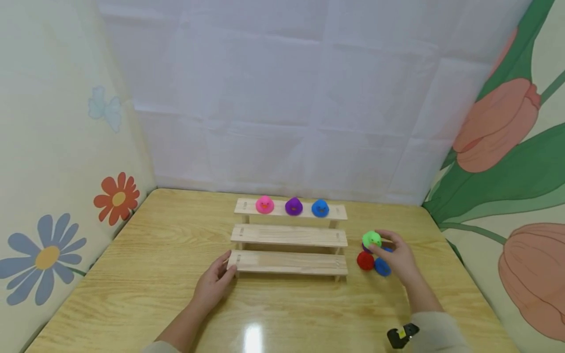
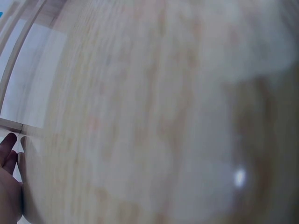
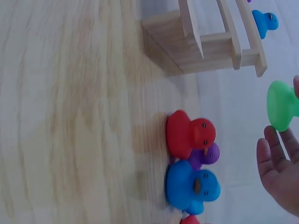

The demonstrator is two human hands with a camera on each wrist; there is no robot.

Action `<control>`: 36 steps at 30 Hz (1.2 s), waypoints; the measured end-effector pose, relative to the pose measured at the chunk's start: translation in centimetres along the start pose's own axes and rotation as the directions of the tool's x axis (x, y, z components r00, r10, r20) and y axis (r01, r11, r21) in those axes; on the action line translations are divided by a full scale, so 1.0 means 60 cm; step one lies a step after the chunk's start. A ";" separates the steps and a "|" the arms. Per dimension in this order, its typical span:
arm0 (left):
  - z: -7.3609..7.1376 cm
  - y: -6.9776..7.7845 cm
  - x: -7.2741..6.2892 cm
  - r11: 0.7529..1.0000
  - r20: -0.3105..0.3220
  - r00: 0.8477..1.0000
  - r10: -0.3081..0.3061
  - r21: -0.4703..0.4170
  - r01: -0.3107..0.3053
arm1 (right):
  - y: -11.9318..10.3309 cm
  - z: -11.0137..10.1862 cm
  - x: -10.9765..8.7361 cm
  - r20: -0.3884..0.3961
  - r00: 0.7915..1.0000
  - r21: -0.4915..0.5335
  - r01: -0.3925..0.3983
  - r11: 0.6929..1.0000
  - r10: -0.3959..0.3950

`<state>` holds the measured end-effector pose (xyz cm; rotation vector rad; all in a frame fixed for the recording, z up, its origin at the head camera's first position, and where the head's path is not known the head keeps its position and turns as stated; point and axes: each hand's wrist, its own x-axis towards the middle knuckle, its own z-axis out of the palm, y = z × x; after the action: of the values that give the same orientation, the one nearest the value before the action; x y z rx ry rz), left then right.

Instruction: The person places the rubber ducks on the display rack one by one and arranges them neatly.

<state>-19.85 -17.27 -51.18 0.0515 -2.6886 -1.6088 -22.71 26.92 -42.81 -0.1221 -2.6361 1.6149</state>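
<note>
A person's left hand (image 1: pixel 212 288) touches the left end of a three-step wooden stand (image 1: pixel 289 235), its grip impossible to tell; a pink duck (image 1: pixel 265 205), a purple duck (image 1: pixel 294 207) and a blue duck (image 1: pixel 320 208) line the top step; to the right, higher than a red duck (image 1: pixel 365 261) and a second blue duck (image 1: pixel 382 267), a green duck (image 1: pixel 372 239) is pinched in the right hand (image 1: pixel 400 257)

3-tier shelf (image 1: pixel 289 235) and toy ducks (image 3: pixel 187 137) on wood-grain table (image 1: pixel 304 314)
</note>
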 end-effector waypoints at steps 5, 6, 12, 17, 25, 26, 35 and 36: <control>0.001 -0.001 0.002 1.000 0.008 1.000 -0.008 -0.016 0.008 | -0.014 0.022 0.011 0.008 1.000 0.060 0.002 0.998 -0.002; 0.001 -0.001 0.003 1.000 0.009 1.000 -0.011 -0.018 0.011 | -0.016 0.026 0.013 0.014 1.000 0.068 0.010 0.998 -0.010; 0.001 -0.002 0.002 1.000 0.004 1.000 -0.007 -0.018 0.007 | -0.029 0.056 0.022 0.035 0.998 0.048 0.048 0.998 -0.050; 0.001 -0.001 0.000 1.000 -0.001 1.000 -0.001 -0.008 0.001 | -0.045 0.083 0.026 0.045 0.995 0.078 0.083 0.993 -0.087; 0.001 -0.002 0.001 1.000 -0.001 1.000 0.001 -0.004 -0.001 | -0.066 0.123 0.034 0.086 0.989 0.142 0.107 0.984 -0.120; 0.001 -0.002 0.001 1.000 -0.001 1.000 0.002 -0.003 -0.002 | -0.068 0.128 0.035 0.093 0.988 0.149 0.108 0.983 -0.123; 0.001 0.001 -0.001 1.000 -0.008 1.000 0.000 -0.009 0.000 | -0.092 0.174 0.039 0.116 0.981 0.150 0.136 0.979 -0.154; 0.001 0.001 -0.001 1.000 -0.008 1.000 -0.001 -0.011 0.001 | -0.095 0.178 0.038 0.122 0.981 0.146 0.136 0.980 -0.154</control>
<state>-19.79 -17.18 -51.14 0.0591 -2.6740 -1.6204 -26.12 15.08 -42.61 0.1852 -2.5450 1.8049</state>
